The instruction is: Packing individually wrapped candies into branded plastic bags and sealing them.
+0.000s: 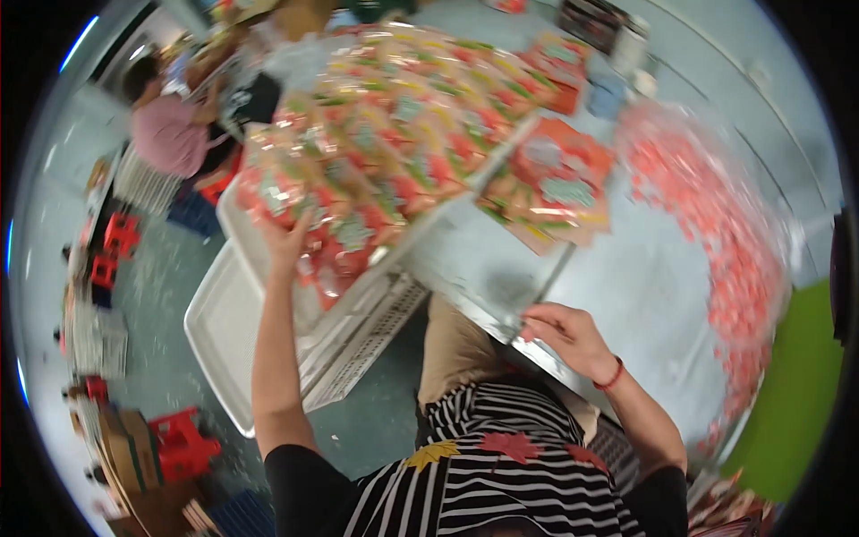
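My left hand point(286, 240) is at the left end of a big heap of glossy snack packets point(403, 134), its fingers closed on the edge of one red-and-tan packet point(279, 190). The heap fills a white plastic tray point(240, 234), which stands on more stacked trays. Over the near edge of the metal table point(640, 295) is my right hand point(573, 338), with a red cord around the wrist. Its thumb and fingers are pressed together, and anything between them is too small to make out. Beyond it on the table lie a few similar packets point(559, 183).
A large clear bag of small pink-red pieces point(716, 206) spills along the table's right side. At the back stand a white bottle point(630, 45) and a dark box point(592, 22). Red stools point(183, 445) are on the floor at left. A person in pink point(170, 134) sits far left.
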The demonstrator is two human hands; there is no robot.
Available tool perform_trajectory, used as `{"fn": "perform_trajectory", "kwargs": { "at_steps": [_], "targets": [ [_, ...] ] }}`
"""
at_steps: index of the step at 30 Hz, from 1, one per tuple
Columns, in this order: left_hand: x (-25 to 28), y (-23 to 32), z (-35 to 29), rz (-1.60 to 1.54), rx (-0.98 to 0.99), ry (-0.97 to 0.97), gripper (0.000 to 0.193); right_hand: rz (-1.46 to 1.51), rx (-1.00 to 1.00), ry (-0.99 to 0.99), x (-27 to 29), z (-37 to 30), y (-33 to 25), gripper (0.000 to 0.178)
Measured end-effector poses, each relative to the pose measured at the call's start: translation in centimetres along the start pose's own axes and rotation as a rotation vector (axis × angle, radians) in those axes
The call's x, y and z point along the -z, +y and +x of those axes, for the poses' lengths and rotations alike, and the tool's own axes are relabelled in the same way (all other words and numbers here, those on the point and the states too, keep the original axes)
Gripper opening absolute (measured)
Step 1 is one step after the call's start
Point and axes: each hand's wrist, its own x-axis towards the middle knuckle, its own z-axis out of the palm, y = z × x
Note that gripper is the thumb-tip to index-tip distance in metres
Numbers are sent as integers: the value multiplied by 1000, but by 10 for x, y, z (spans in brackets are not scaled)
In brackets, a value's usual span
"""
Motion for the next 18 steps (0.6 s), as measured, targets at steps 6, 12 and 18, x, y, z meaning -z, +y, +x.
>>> {"fn": "perform_trajectory", "kwargs": {
  "at_steps": [6,12,18],
  "targets": [
    [-17,32,15,427,335,257,86,-38,-110,62,33,-30,48,24],
    [-117,224,-26,59,-437,-208,58,219,-190,284,50,-52,109,22],
    [-241,262,-75,101,-919,-483,41,277,-168,323,43,-45,107,21]
  ]
}}
